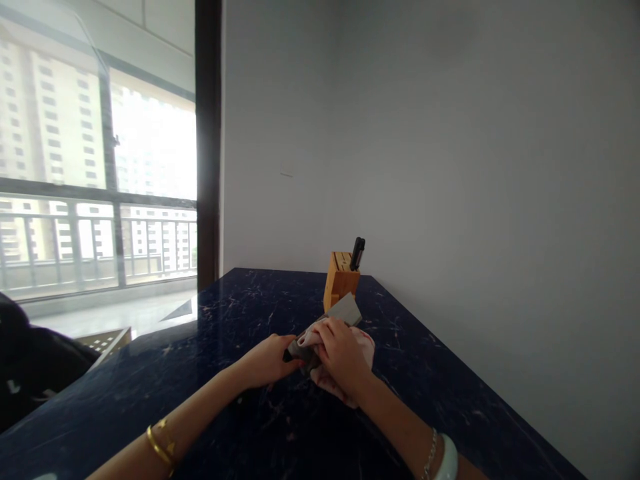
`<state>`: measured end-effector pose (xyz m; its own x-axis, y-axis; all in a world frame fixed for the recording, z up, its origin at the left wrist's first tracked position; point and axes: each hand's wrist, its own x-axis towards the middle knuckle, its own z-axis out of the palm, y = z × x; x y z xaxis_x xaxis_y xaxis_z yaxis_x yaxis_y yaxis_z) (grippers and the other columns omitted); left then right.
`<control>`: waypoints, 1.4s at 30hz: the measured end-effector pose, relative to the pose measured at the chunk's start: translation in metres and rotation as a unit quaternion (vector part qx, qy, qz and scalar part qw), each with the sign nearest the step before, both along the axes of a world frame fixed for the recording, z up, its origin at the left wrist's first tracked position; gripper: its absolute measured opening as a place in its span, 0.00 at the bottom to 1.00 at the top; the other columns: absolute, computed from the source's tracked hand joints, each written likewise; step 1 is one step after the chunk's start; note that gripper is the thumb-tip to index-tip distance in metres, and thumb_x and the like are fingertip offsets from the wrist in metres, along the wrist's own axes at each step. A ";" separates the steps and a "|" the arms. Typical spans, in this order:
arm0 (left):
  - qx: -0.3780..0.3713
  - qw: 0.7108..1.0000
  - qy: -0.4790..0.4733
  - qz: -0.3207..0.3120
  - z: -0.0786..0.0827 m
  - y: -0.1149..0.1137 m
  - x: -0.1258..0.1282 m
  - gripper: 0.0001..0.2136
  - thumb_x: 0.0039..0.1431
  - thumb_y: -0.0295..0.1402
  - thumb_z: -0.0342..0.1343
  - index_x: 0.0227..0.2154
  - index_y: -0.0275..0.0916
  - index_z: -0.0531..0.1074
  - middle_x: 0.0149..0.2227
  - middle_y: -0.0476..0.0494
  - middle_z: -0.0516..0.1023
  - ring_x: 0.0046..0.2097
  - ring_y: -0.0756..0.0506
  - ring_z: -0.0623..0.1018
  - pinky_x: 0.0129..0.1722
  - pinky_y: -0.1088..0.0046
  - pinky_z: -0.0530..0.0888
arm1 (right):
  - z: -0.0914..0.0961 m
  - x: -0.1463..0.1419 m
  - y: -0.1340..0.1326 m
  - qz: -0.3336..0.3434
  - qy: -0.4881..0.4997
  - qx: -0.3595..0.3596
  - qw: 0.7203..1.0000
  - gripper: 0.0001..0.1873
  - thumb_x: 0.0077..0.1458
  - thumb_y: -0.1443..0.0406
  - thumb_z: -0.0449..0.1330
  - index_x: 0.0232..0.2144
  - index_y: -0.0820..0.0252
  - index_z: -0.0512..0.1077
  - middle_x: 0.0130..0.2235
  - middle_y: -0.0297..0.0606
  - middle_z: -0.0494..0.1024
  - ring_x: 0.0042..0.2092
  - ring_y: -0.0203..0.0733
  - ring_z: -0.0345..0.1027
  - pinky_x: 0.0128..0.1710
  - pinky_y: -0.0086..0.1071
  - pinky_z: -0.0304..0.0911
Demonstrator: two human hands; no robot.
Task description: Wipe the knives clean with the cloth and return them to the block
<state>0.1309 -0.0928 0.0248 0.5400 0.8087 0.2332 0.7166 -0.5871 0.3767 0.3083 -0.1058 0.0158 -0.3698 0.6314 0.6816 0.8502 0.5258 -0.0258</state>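
"Which way does that broad, grey-bladed metal knife (347, 309) lie?"
"Slanting above the dark-blue marbled table (265, 293): my left hand (270, 360) pinches its handle end; the far end points up-right, toward the upright wooden knife block (342, 285). My right hand (344, 357), nearer that end, clasps pale pink cloth (367, 345) around it."
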 end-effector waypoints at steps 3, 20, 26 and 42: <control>0.001 1.000 0.008 0.006 0.000 -0.001 0.000 0.11 0.48 0.39 0.47 0.30 0.39 0.68 0.28 0.50 0.74 0.28 0.49 0.71 0.25 0.79 0.61 | 0.002 0.002 0.001 -0.010 0.009 0.006 1.000 0.09 0.49 0.69 0.51 0.36 0.57 0.63 0.35 0.36 0.65 0.39 0.40 0.56 0.38 0.32 0.50; 0.012 1.000 0.015 0.009 -0.001 -0.001 0.001 0.11 0.48 0.39 0.46 0.30 0.39 0.68 0.27 0.49 0.74 0.28 0.49 0.71 0.24 0.80 0.61 | 0.001 -0.001 -0.002 -0.007 -0.003 0.018 1.000 0.10 0.48 0.69 0.52 0.36 0.56 0.63 0.36 0.35 0.65 0.39 0.40 0.56 0.37 0.33 0.51; 0.012 0.999 0.032 0.022 -0.003 -0.002 -0.001 0.12 0.48 0.40 0.45 0.31 0.39 0.68 0.25 0.49 0.73 0.25 0.49 0.71 0.21 0.79 0.59 | 0.008 0.012 0.007 -0.051 0.085 0.045 0.994 0.10 0.49 0.67 0.50 0.38 0.56 0.63 0.37 0.38 0.64 0.40 0.42 0.56 0.39 0.35 0.52; -0.011 0.999 0.026 0.018 -0.002 -0.002 0.001 0.13 0.49 0.39 0.44 0.31 0.38 0.68 0.25 0.49 0.73 0.24 0.50 0.71 0.21 0.80 0.60 | 0.010 0.007 -0.001 -0.038 0.016 0.012 0.999 0.10 0.49 0.68 0.50 0.37 0.56 0.63 0.36 0.36 0.64 0.40 0.40 0.56 0.40 0.33 0.51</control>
